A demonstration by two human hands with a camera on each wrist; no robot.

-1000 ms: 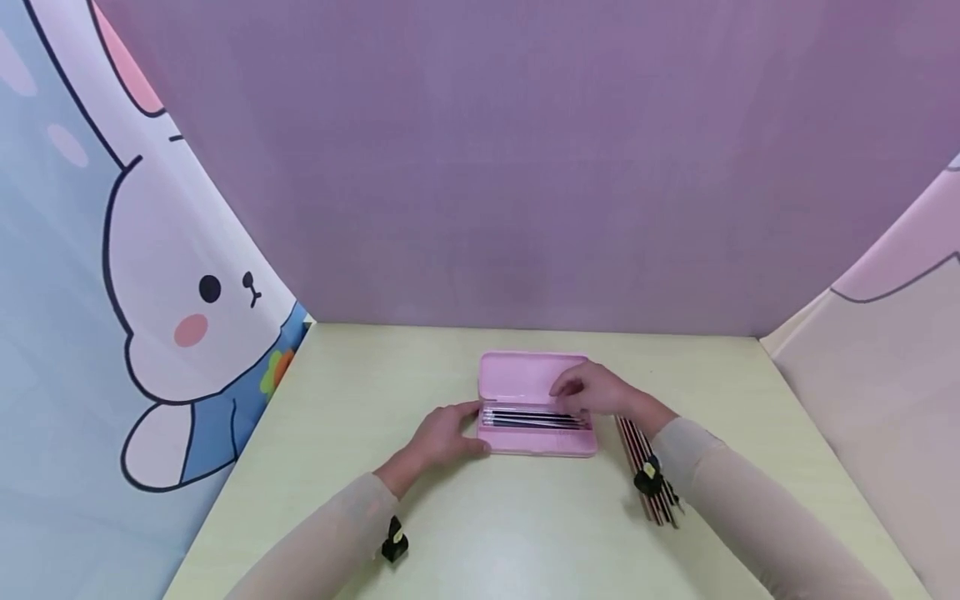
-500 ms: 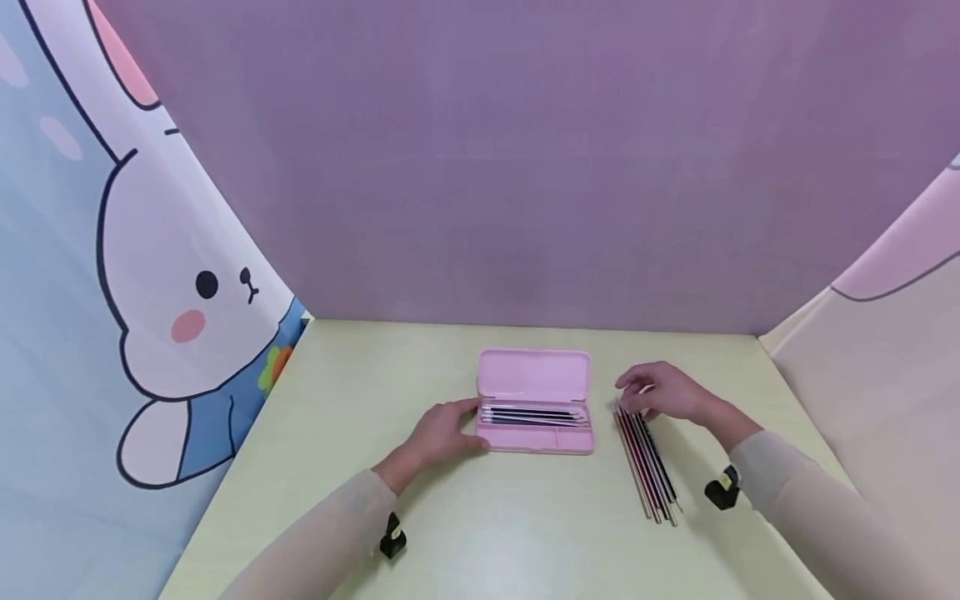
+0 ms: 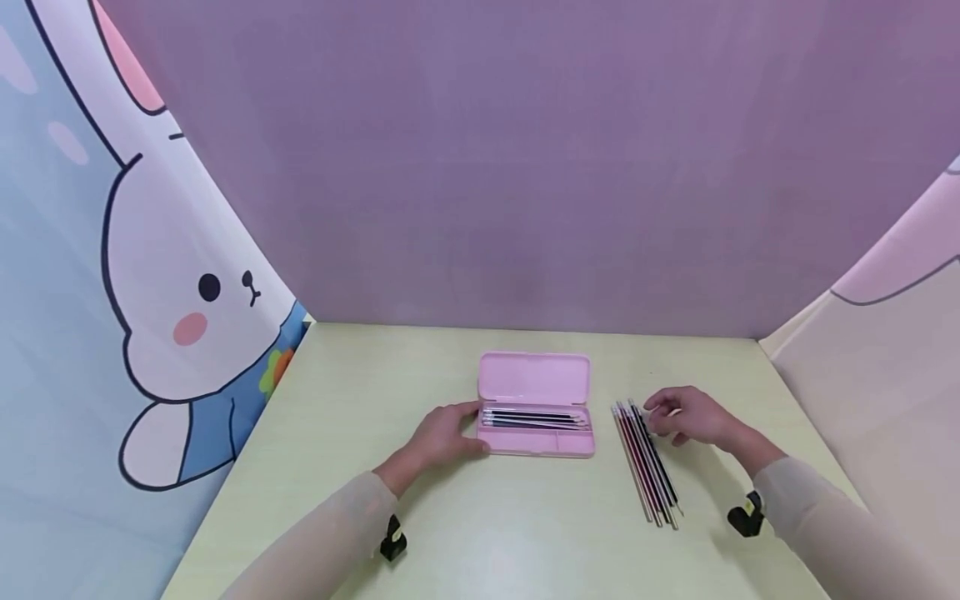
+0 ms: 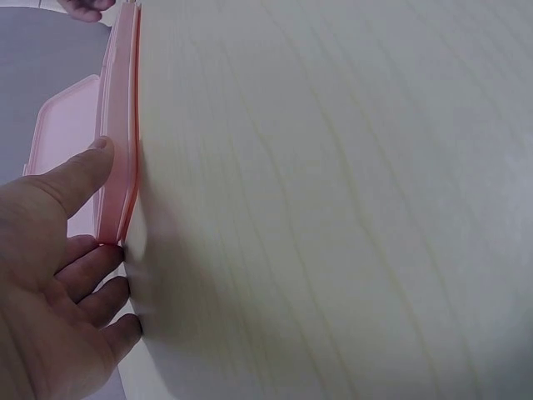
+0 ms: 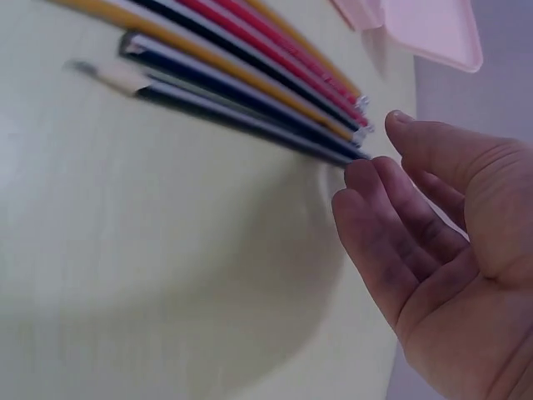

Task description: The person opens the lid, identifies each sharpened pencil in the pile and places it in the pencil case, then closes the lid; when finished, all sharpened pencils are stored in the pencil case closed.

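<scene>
A pink pencil case (image 3: 517,442) lies on the table with its lid (image 3: 534,377) raised at the back. Several dark pencils (image 3: 528,418) lie lengthwise in its rear compartment. My left hand (image 3: 444,435) holds the case's left end, the thumb (image 4: 87,171) along its front wall. To the right of the case, several loose pencils (image 3: 647,467) in black, red and yellow lie side by side. My right hand (image 5: 450,225) is beside their far ends, thumb and fingers apart with nothing between them. The fingertips (image 5: 360,175) are right at the end of the outermost dark pencil (image 5: 250,125).
The pale wood-grain table (image 3: 420,367) ends at a purple panel (image 3: 517,208) behind. A cloth with a printed rabbit (image 3: 195,250) hangs at the left, and a pale cloth (image 3: 885,383) borders the right side. A front compartment of the case has a small divider.
My right hand has moved from over the case, rightward to the loose pencils, then slightly farther right and nearer. My left hand and the case stay in place.
</scene>
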